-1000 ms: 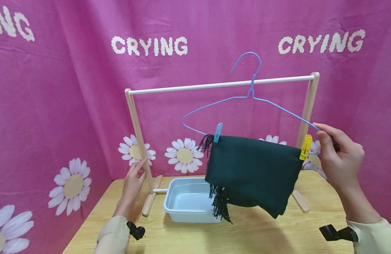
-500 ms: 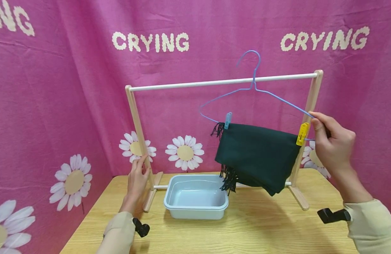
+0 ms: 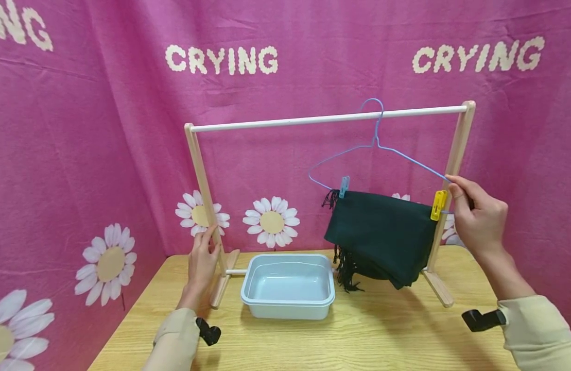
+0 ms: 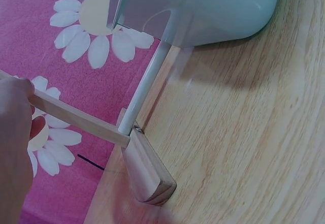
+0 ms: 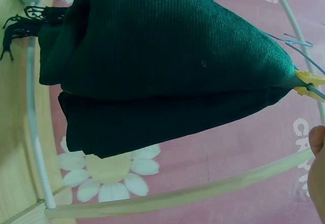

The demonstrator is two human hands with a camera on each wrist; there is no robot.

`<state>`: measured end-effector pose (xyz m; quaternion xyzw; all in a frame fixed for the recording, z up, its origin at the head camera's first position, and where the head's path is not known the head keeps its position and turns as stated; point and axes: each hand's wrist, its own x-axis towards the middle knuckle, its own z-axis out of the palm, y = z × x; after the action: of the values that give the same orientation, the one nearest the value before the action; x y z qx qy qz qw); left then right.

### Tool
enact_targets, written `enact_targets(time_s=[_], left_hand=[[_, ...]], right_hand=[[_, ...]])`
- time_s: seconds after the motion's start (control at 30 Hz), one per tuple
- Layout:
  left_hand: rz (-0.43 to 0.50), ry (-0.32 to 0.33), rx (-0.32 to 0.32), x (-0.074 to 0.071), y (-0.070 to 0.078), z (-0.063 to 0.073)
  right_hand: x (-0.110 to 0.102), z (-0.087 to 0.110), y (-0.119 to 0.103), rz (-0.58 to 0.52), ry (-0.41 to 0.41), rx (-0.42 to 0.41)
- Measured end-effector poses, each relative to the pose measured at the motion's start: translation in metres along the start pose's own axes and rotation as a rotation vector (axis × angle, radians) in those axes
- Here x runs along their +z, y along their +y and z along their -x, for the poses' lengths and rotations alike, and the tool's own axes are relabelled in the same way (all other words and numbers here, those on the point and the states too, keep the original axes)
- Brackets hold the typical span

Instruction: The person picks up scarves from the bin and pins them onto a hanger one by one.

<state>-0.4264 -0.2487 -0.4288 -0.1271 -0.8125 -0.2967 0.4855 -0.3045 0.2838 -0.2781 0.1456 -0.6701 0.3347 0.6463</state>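
My right hand (image 3: 481,217) pinches the right end of a blue wire hanger (image 3: 412,156). A folded dark green fringed scarf (image 3: 382,232) hangs from the hanger's lower bar. A blue clothespin (image 3: 344,186) clips its left corner and a yellow clothespin (image 3: 438,205) its right, the latter also visible in the right wrist view. The hanger's hook overlaps the white top rail (image 3: 285,122) of a wooden rack; whether it bears on the rail I cannot tell. At the left, my left hand (image 3: 203,263) holds the rack's left post (image 4: 76,118) between thumb and fingers.
A pale blue plastic basin (image 3: 290,310) stands on the wooden table (image 3: 382,340) between the rack's feet, in front of its lower rail (image 3: 236,271). A pink curtain (image 3: 285,170) with daisies and lettering closes off the back and sides.
The hanger and scarf have moved right and away from me, rising and then lowering so that the hook is now at the top rail. My left hand stays on the post.
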Motion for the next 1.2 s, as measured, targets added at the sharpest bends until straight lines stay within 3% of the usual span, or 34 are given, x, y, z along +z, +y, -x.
enact_targets(time_s=[0.3,0.43,0.57,0.8,1.0,1.1,1.2], left_hand=[[-0.029,-0.006,0.009,0.000,0.001,0.002],[-0.045,-0.014,0.016,0.000,0.001,0.001],[-0.047,-0.046,-0.022,-0.004,0.000,0.001],[-0.028,-0.082,-0.068,-0.008,-0.002,0.005],[-0.025,-0.107,-0.087,-0.019,-0.002,0.014],[0.001,-0.110,-0.111,-0.026,-0.003,0.019],[0.052,-0.164,-0.115,-0.031,-0.003,0.022]], right_hand=[[-0.005,0.022,0.031,0.076,-0.073,-0.014],[-0.007,0.026,0.029,0.075,-0.075,-0.023],[-0.008,0.028,0.022,0.079,-0.085,-0.052],[-0.007,0.035,0.038,0.141,-0.124,-0.112],[-0.016,0.037,0.026,0.126,-0.156,-0.102],[-0.021,0.036,0.023,0.109,-0.183,-0.102],[-0.025,0.036,0.024,0.106,-0.216,-0.107]])
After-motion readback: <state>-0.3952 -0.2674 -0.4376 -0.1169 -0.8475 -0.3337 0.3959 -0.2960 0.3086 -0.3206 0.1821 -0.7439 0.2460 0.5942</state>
